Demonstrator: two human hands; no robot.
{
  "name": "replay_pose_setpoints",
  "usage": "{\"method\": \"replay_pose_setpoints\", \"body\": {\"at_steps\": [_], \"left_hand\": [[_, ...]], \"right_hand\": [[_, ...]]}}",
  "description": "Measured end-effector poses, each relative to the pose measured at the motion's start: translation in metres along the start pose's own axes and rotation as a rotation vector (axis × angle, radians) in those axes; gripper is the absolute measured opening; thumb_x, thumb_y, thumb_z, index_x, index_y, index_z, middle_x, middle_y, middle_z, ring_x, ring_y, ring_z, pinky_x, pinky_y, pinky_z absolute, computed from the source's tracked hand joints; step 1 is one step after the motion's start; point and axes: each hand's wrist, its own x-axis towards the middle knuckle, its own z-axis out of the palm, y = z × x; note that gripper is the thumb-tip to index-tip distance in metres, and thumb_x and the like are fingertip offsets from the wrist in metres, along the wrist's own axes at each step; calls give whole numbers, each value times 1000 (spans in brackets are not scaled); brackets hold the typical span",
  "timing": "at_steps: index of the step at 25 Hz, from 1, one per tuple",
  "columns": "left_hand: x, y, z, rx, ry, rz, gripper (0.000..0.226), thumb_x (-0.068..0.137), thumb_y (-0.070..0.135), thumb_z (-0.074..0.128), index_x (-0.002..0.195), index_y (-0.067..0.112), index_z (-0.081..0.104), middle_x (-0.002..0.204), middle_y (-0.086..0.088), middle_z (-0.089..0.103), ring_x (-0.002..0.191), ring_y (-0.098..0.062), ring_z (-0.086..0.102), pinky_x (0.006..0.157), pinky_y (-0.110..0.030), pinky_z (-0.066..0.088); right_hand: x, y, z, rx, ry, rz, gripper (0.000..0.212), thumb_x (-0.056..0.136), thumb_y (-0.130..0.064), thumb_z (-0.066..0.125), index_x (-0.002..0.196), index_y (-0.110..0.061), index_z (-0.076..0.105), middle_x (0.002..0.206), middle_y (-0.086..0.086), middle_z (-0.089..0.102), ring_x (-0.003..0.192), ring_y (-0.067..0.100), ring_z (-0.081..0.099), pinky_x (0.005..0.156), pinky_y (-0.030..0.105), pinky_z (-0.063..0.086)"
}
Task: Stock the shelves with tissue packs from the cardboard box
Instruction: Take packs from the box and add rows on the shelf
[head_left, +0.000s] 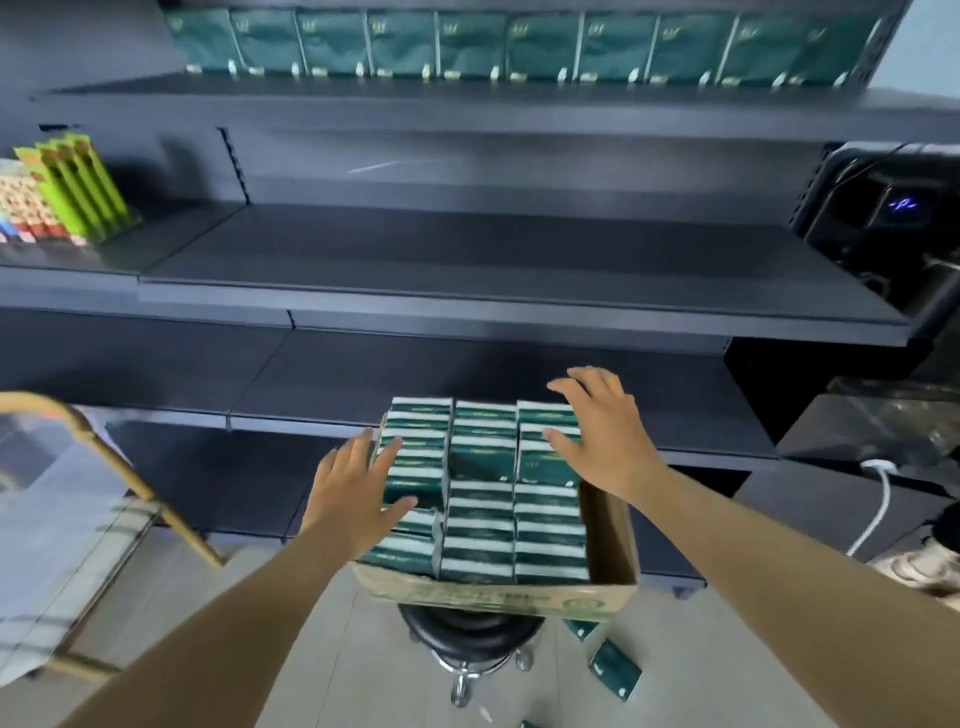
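Head view: left hand (358, 486) and right hand (597, 431), fingers spread, gripping nothing, flanking tissue packs (483, 493) filling cardboard box (608, 540); bare shelf (467, 260) above.

Pale tiled floor (363, 670), black stool (467, 631), wooden rail (130, 478)

You can't read the print on the cardboard box (498, 597) or tissue packs (480, 457); the black device (883, 208) shows a blue glowing mark, perhaps "P".

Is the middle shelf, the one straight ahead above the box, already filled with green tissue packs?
No: the middle shelf is bare in front of the person, while green tissue packs line only the top shelf.
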Motion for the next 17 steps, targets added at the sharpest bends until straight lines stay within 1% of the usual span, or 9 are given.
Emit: {"method": "replay_pose_setpoints", "body": {"at_steps": [2, 3, 5, 6, 8, 10, 12, 15, 17], "left_hand": [[-9, -19, 29, 0, -62, -17, 79, 88, 63, 45, 151, 22, 21, 154, -16, 24, 139, -34, 28, 112, -45, 24], [-8, -30, 44, -6, -96, -22, 79, 88, 64, 43, 151, 24, 18, 155, -15, 21, 140, -34, 26, 113, -45, 23], [-3, -50, 68, -21, -151, -22, 79, 89, 65, 39, 152, 26, 9, 157, -12, 15, 142, -31, 20, 114, -43, 18], [-1, -58, 81, -30, -168, -17, 79, 90, 65, 38, 152, 27, 8, 157, -11, 13, 142, -30, 19, 114, -42, 17], [1, -69, 102, -59, -190, -5, 79, 90, 65, 38, 152, 28, 7, 158, -10, 12, 143, -28, 17, 115, -41, 16], [2, -77, 120, -119, -220, -18, 80, 89, 64, 41, 151, 29, 6, 158, -9, 10, 144, -28, 15, 115, -41, 14], [5, -84, 134, -186, -248, -16, 83, 87, 64, 45, 151, 31, 5, 158, -9, 9, 144, -28, 13, 116, -42, 12], [8, -91, 148, -252, -250, -3, 84, 86, 64, 48, 151, 32, 4, 158, -8, 9, 144, -28, 11, 116, -42, 9], [10, -94, 152, -280, -245, 3, 84, 86, 64, 47, 151, 33, 4, 158, -8, 9, 144, -27, 11, 116, -41, 8]], "right_hand": [[-6, -16, 35, 7, -18, -11, 52, 89, -43, 55, 137, -28, 39, 145, -1, 32, 137, 21, 25, 106, 40, 25], [-7, -26, 55, 4, -33, -37, 51, 90, -42, 55, 137, -27, 42, 145, 0, 35, 136, 21, 27, 105, 36, 21], [-8, -43, 94, 85, -107, -60, 48, 92, -38, 54, 137, -25, 43, 144, 0, 36, 136, 20, 26, 108, 34, 17], [-8, -51, 113, 137, -154, -54, 46, 93, -36, 53, 137, -24, 43, 144, 0, 36, 136, 20, 24, 111, 35, 19], [-8, -65, 152, 202, -205, -36, 42, 94, -32, 52, 135, -23, 46, 141, 1, 40, 134, 20, 26, 111, 35, 23], [-9, -77, 181, 273, -238, 7, 37, 95, -27, 52, 132, -21, 51, 135, 0, 47, 130, 18, 30, 110, 30, 25], [-9, -88, 203, 331, -299, 46, 34, 96, -25, 50, 130, -22, 54, 132, -4, 50, 127, 15, 33, 107, 23, 22], [1, -93, 227, 386, -409, 107, 31, 98, -26, 45, 127, -26, 56, 130, -9, 52, 126, 13, 34, 108, 27, 25], [9, -94, 236, 412, -421, 155, 29, 97, -26, 49, 125, -27, 58, 126, -10, 53, 123, 12, 38, 107, 31, 29]]}}
